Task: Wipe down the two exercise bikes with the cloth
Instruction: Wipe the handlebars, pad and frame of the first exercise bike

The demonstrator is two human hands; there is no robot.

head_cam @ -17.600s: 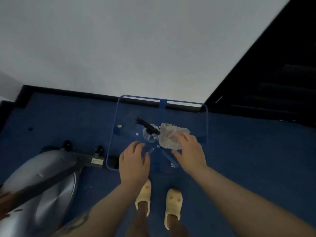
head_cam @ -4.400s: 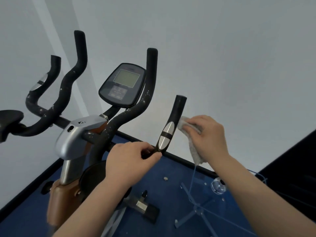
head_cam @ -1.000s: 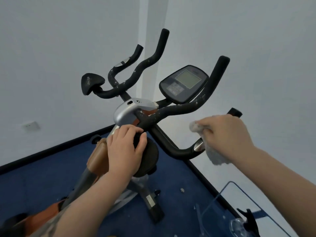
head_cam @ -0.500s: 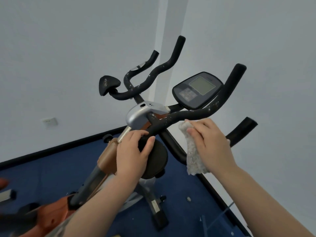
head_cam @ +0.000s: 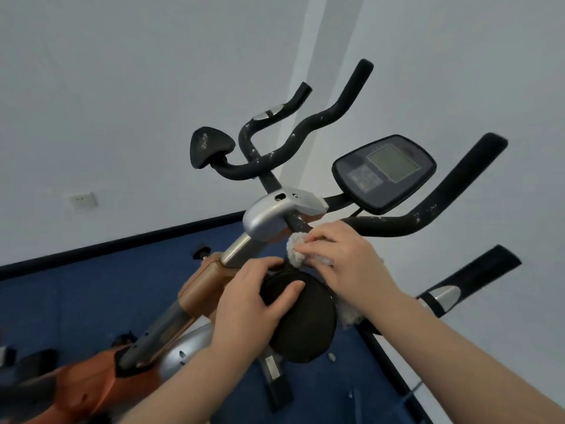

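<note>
A matt black foam-like grip, flecked white, is seen on the handlebar (head_cam: 406, 223). Just below it, a fluffy, rough pale cloth (head_cam: 295, 250) is seen beside a smooth, brushed-metal-looking silver housing (head_cam: 269, 214).

Two plain, pale grey-white painted walls (head_cam: 128, 87) meet at a corner behind the equipment, where a slightly lighter vertical strip (head_cam: 308, 87) runs upward. A small white rectangular wall socket (head_cam: 83, 199) sits low on the left wall. A dark skirting board (head_cam: 122, 243) runs along the foot of both walls. The floor is deep blue carpet (head_cam: 76, 301), with a few small pale specks (head_cam: 331, 357) lying near the right-hand wall. The light is soft and even.
</note>
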